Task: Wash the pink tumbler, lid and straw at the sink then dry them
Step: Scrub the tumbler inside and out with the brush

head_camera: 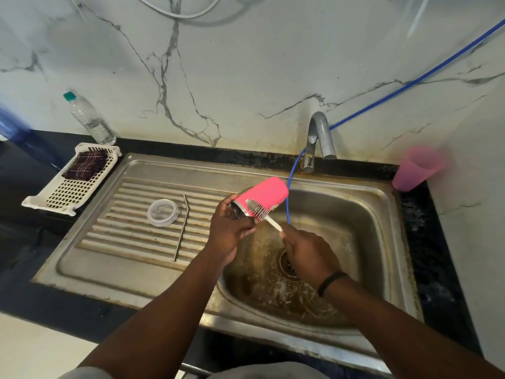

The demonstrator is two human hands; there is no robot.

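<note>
Head view: I see the pink tumbler point(264, 195) brushed over the sink point(382, 242).
Left hand point(228, 231) fingers grip its rim; right hand point(306, 253) fingers pinch the brush point(263, 214).

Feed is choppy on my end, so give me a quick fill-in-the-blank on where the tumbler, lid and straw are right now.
1. The left hand holds the pink tumbler over the sink basin, tipped on its ____.
2. The right hand holds a ____ against the tumbler's outside.
3. The clear lid lies on the ribbed ____.
4. The metal straw lies to the ____ of the lid.

Missing words: side; brush; drainboard; right
</note>
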